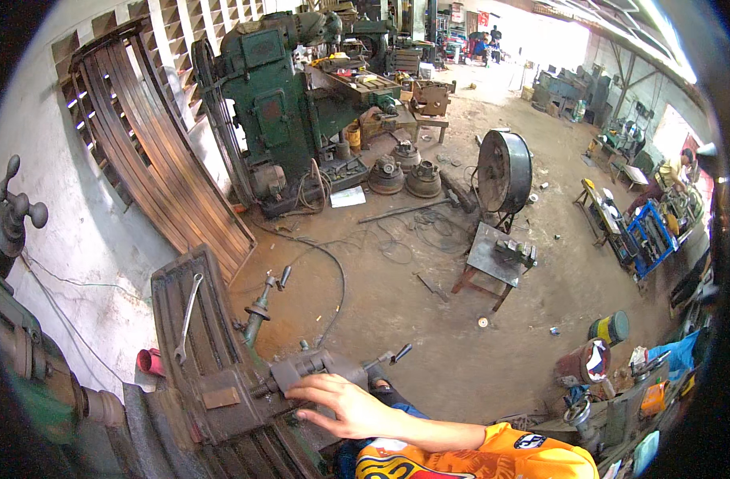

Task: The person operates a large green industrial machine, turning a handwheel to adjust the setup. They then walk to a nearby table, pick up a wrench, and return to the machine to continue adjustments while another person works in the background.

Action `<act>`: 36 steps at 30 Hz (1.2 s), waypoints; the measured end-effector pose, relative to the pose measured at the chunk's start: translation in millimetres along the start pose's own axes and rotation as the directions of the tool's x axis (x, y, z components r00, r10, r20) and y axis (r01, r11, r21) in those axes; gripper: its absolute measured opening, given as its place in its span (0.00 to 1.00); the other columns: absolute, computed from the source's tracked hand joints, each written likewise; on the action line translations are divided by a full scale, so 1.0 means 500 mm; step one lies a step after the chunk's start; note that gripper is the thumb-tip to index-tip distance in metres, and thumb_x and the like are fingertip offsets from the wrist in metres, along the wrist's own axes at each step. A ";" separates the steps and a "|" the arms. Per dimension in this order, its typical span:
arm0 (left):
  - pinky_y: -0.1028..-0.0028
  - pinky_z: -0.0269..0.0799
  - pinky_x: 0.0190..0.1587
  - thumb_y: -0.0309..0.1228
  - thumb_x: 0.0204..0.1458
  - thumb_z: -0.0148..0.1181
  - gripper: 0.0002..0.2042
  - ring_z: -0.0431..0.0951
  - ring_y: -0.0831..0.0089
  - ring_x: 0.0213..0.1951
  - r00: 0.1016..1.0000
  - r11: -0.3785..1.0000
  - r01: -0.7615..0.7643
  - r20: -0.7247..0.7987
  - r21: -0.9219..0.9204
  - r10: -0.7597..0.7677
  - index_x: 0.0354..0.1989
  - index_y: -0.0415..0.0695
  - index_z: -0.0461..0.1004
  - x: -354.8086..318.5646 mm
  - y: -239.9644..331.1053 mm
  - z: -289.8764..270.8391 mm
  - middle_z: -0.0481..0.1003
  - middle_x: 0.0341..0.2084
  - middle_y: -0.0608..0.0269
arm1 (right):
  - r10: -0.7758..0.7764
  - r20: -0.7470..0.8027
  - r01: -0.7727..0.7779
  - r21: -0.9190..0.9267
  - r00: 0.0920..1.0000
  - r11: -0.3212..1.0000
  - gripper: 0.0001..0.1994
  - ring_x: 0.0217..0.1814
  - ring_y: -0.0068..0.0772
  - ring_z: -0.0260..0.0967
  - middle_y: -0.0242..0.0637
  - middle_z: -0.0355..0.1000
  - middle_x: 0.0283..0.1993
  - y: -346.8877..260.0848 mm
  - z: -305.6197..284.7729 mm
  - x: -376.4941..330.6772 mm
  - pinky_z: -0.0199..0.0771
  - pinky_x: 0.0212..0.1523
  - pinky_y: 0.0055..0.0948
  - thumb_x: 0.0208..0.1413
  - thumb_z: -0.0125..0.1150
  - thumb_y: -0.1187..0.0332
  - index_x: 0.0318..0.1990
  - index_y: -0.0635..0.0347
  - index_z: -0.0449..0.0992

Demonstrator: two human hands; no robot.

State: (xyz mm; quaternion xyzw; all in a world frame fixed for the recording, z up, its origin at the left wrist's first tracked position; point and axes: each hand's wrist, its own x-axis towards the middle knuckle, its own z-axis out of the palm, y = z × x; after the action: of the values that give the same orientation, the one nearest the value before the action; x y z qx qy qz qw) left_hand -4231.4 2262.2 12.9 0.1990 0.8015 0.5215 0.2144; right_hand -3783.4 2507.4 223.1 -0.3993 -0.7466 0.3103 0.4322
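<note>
From the lower right my right hand [343,405] reaches across in an orange sleeve [516,451]. Its palm faces down, and its fingers are stretched out with the thumb apart, resting on a dark, greasy machine vise [293,371]. The fingertips lie beside the vise's thick screw. This vise sits on a machine table [221,427] with long slots. A combination wrench [189,319] lies along the table's far arm, and a small flat brownish block [221,397] is nearer the hand. My left hand does not show.
A crank handle [260,307] sticks up beyond the vise; another handle [400,354] points right. A red cup-like container [149,362] stands left of the table. Across the floor are a drum fan [505,172], a small metal table [493,254], loose cables and a large green machine [269,104].
</note>
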 end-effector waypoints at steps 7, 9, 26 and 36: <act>0.68 0.71 0.42 0.30 0.59 0.47 0.10 0.72 0.68 0.35 0.992 0.998 0.045 -0.120 -0.037 -0.049 0.39 0.35 0.71 -0.086 -0.088 -0.165 0.74 0.32 0.57 | 0.163 -0.136 -0.191 -0.228 0.977 0.955 0.31 0.67 0.63 0.54 0.59 0.57 0.63 -0.013 -0.002 0.015 0.57 0.65 0.50 0.51 0.65 0.61 0.61 0.63 0.62; 0.68 0.71 0.42 0.30 0.59 0.47 0.10 0.72 0.68 0.35 0.979 0.969 0.111 -0.142 -0.222 -0.145 0.39 0.35 0.71 -0.147 -0.146 -0.239 0.74 0.32 0.57 | 0.210 -0.081 -0.225 -0.288 0.974 0.931 0.32 0.70 0.62 0.49 0.58 0.56 0.65 -0.017 -0.003 0.008 0.55 0.67 0.50 0.51 0.66 0.62 0.62 0.62 0.62; 0.71 0.70 0.41 0.26 0.57 0.44 0.09 0.72 0.71 0.33 0.962 0.998 0.039 -0.273 0.052 -0.023 0.35 0.35 0.72 -0.232 -0.090 -0.250 0.74 0.29 0.61 | 0.331 -0.595 -0.029 0.459 0.732 0.888 0.23 0.70 0.47 0.53 0.52 0.56 0.66 0.185 0.131 -0.133 0.48 0.70 0.45 0.68 0.41 0.56 0.62 0.63 0.55; 0.69 0.69 0.39 0.27 0.58 0.44 0.10 0.71 0.71 0.32 0.968 0.991 0.064 -0.251 0.119 -0.032 0.34 0.35 0.73 -0.225 -0.085 -0.254 0.74 0.29 0.61 | 0.837 -0.307 -0.221 0.871 0.454 0.439 0.19 0.53 0.38 0.69 0.40 0.68 0.51 0.182 0.117 -0.128 0.73 0.46 0.37 0.67 0.44 0.52 0.53 0.57 0.64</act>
State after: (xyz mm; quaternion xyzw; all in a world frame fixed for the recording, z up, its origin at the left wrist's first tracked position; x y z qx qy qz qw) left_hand -4212.1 2089.8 35.0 0.1258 0.8579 0.4853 0.1121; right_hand -3785.9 2489.6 98.6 -0.5115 -0.1327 0.5272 0.6654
